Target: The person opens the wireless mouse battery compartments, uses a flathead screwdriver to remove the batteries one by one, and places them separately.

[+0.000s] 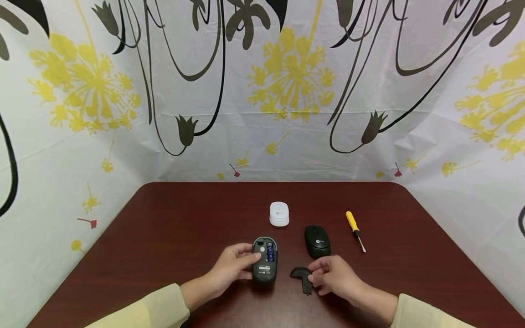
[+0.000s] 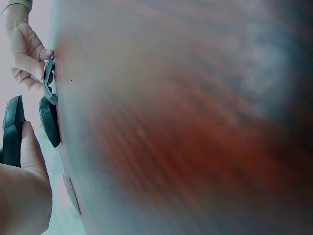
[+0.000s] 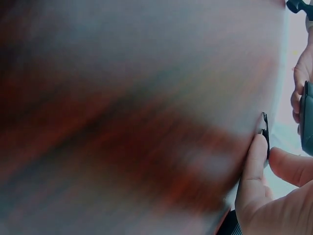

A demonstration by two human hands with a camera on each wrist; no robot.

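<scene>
My left hand [image 1: 233, 266] grips a dark computer mouse [image 1: 265, 273], its underside facing up. The battery bay is uncovered and blue batteries [image 1: 270, 252] lie in it. To the right, my right hand [image 1: 337, 279] pinches a black T-shaped battery cover [image 1: 301, 272] between thumb and fingers, low over the table. In the left wrist view the held mouse [image 2: 13, 129] stands off the table surface, with the thumb along its side. The right wrist view has the cover [image 3: 265, 134] edge-on at the fingertips, partly hidden by them.
A black mouse [image 1: 317, 241] lies just beyond my right hand. Farther back is a white mouse [image 1: 279, 214]. A screwdriver [image 1: 352, 223] with a yellow handle lies to the right on the dark red table [image 1: 197, 214]. Behind the table hangs a flower-patterned cloth [image 1: 246, 100].
</scene>
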